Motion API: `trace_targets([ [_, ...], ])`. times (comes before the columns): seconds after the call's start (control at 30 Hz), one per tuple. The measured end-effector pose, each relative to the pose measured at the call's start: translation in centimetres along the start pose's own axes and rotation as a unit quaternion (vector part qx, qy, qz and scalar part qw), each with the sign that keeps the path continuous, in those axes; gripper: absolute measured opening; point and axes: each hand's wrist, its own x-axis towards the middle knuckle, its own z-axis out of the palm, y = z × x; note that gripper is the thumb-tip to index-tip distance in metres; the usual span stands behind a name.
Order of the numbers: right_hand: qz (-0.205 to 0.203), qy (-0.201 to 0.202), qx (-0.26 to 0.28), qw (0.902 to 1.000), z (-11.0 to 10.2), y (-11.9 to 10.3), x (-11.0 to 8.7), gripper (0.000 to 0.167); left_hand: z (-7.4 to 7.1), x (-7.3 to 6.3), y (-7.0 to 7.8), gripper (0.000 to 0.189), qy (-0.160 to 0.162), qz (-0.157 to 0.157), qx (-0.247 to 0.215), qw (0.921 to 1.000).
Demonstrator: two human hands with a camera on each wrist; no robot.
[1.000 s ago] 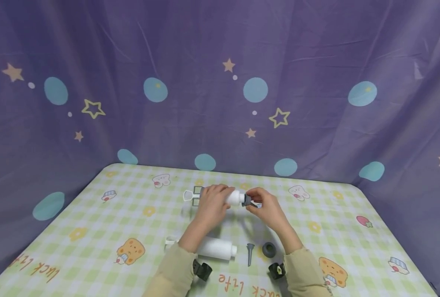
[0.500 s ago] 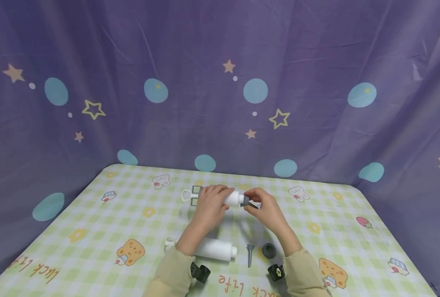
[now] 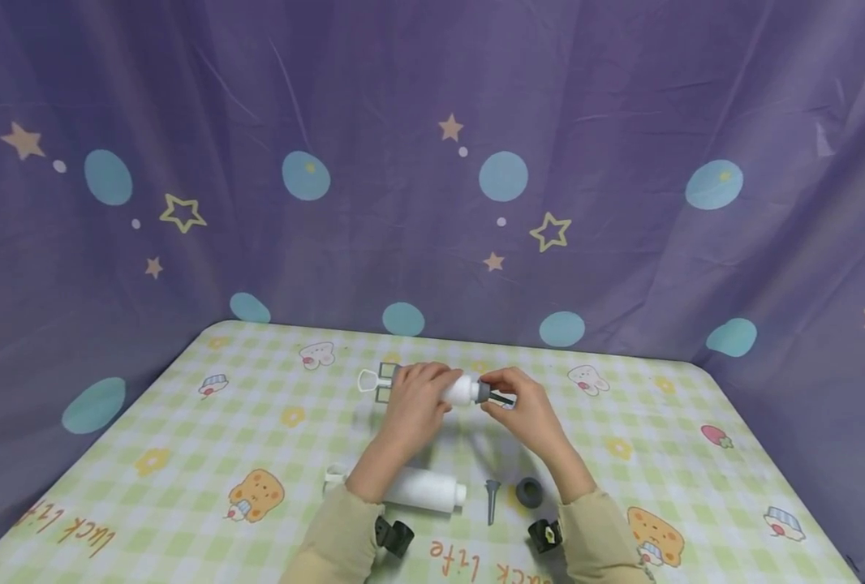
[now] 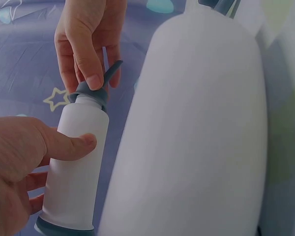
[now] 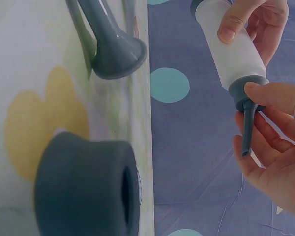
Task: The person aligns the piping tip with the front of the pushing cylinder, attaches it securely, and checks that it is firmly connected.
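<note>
My left hand (image 3: 418, 401) grips the white barrel of a large plunger syringe (image 3: 460, 390), held level above the table. Its white loop handle (image 3: 367, 381) sticks out to the left, beyond grey wings at the barrel's end. At the other end, the thumb and fingers of my right hand (image 3: 523, 410) pinch a grey cap (image 5: 246, 91) seated at the barrel's neck. From that cap a thin, slightly slanted grey spout (image 5: 248, 129) points away from the barrel, past the right fingers. The left thumb lies across the barrel in the left wrist view.
A second white syringe (image 3: 425, 490) lies on the checked tablecloth (image 3: 294, 454), partly behind the left forearm. To its right are a loose grey nozzle (image 3: 492, 500) and a grey ring-shaped cap (image 3: 529, 491). A purple curtain (image 3: 403, 203) hangs behind the table.
The spout on the cap has swung from pointing down and right to nearly level, as the right fingers shifted on the cap. The left hand and the loose parts stay nearly still.
</note>
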Motion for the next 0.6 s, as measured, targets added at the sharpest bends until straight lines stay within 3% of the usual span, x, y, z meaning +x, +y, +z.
trace_targets([
  [0.6, -0.012, -0.010, 0.006, 0.9999, 0.02, 0.15, -0.19, 0.035, -0.24, -0.15, 0.35, 0.050, 0.008, 0.013, 0.024, 0.9996],
])
